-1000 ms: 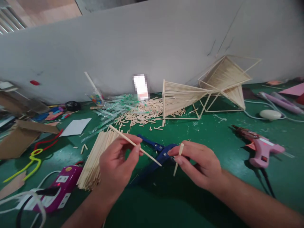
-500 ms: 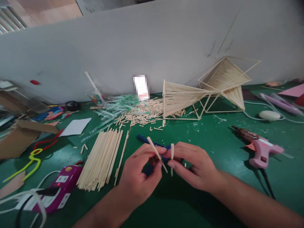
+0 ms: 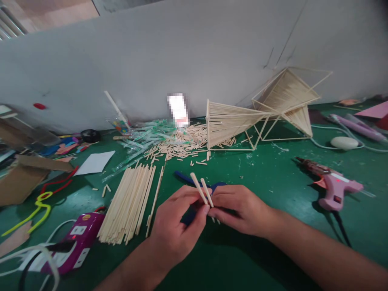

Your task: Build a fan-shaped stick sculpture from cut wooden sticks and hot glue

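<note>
Two thin wooden sticks are pinched side by side in front of me, tilted the same way. My left hand (image 3: 182, 218) is closed on the left wooden stick (image 3: 197, 186), between thumb and fingers. The right wooden stick (image 3: 206, 190) is between the thumb and fingertips of my right hand (image 3: 242, 208). My fingertips almost meet, and the sticks' lower ends show just below them. Behind my fingers lies a dark blue-handled tool (image 3: 183, 176), mostly hidden. To the left of my left hand lies a bundle of long wooden sticks (image 3: 129, 202).
A twisted stick frame (image 3: 233, 121) stands at the back right. Short cut sticks (image 3: 182, 145) and plastic wrappers (image 3: 145, 133) are heaped near the wall. On the right lies a pink glue gun (image 3: 336, 186); on the left, a magenta power strip (image 3: 83, 238) with cords.
My right hand has brought its stick leftward, from upright to tilted, close alongside the one in my left hand. The view has shifted slightly.
</note>
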Demonstrator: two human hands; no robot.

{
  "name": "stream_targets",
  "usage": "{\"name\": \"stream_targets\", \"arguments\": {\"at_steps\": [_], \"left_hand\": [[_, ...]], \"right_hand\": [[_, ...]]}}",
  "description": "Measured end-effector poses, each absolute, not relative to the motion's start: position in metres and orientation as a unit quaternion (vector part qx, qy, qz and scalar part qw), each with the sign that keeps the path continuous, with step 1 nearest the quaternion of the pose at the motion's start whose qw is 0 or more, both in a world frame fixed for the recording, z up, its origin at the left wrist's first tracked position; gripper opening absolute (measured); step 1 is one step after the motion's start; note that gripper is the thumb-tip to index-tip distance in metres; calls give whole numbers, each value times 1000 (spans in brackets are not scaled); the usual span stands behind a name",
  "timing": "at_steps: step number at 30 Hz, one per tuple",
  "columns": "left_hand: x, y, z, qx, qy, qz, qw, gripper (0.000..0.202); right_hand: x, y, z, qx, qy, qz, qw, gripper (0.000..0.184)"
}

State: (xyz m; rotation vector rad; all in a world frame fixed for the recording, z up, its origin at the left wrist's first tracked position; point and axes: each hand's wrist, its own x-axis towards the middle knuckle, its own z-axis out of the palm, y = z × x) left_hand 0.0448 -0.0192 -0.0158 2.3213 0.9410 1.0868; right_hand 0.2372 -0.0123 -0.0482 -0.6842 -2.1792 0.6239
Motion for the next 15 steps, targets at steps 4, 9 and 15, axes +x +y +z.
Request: {"name": "stream_targets", "arguments": {"at_steps": [4, 9, 15], "left_hand": [[45, -20, -16, 830, 342, 390, 207, 26], [49, -18, -12, 823, 345, 394, 220, 18], [50, -18, -11, 823, 351, 388, 222, 17]], "right_hand": [[237, -12, -52, -269, -854, 232, 379, 16], [236, -13, -52, -265, -856, 213, 390, 19], [234, -12, -50, -267, -861, 219, 374, 22]]}}
